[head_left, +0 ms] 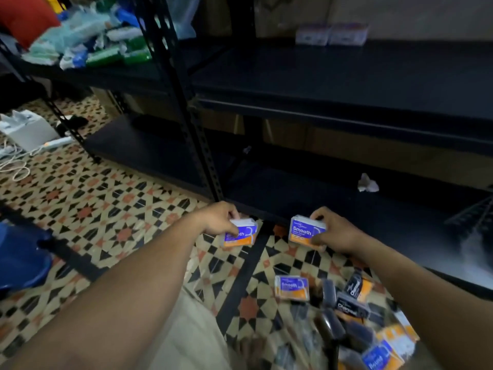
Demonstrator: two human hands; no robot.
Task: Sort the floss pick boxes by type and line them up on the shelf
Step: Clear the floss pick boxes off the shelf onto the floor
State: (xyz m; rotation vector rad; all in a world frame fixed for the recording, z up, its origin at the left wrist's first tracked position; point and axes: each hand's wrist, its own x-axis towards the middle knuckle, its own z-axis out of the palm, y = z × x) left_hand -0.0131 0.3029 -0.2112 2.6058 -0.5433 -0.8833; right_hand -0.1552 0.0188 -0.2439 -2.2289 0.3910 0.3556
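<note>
Left hand (220,220): grip pinched round a blue-and-orange Smooth box (241,234). Right hand (337,233): grip likewise clamped on a second Smooth box (306,231). Both boxes are held just in front of the lowest shelf (333,193). A loose pile (346,305) of Smooth and black Charcoal boxes lies farther out from that shelf. The boxes are probably light, stiff and slick-faced, so best taken across the narrow edges.

Right of the upright post (186,116), the middle shelf (346,76) is left open across its front; two pale boxes (330,34) are set at its back. Lower shelf (306,188), right of post: interrupted by a crumpled scrap (368,182). Left of post: shelf crowded with packets (104,54).
</note>
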